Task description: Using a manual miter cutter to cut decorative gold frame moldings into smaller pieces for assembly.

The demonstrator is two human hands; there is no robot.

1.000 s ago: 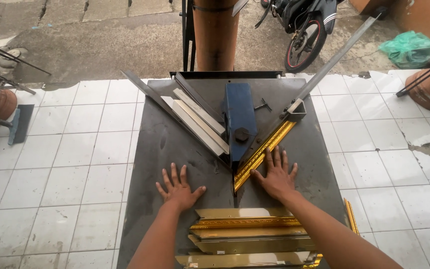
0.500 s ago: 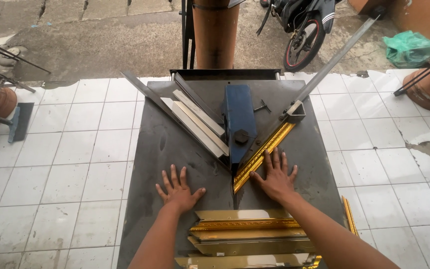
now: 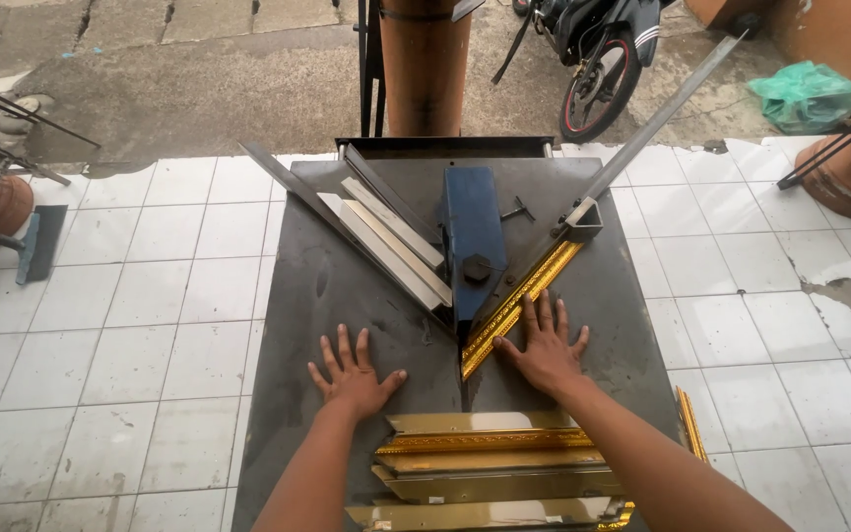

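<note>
A dark metal work table carries a blue cutting block at its middle, between two angled guide rails. A gold ornate moulding strip lies along the right rail, its cut end at the blade. My right hand lies flat with fingers spread, pressing the strip's lower edge against the table. My left hand rests flat and spread on the bare table, left of the blade, holding nothing. Pale wooden strips lie along the left rail.
Several cut gold moulding pieces are stacked at the table's near edge between my forearms. One more gold strip hangs at the right edge. White tiled floor surrounds the table; a brown pillar and a motorbike stand beyond.
Both hands stay flat in the same spots. Only the camera view shifts slightly; the moulding strip has not visibly moved.
</note>
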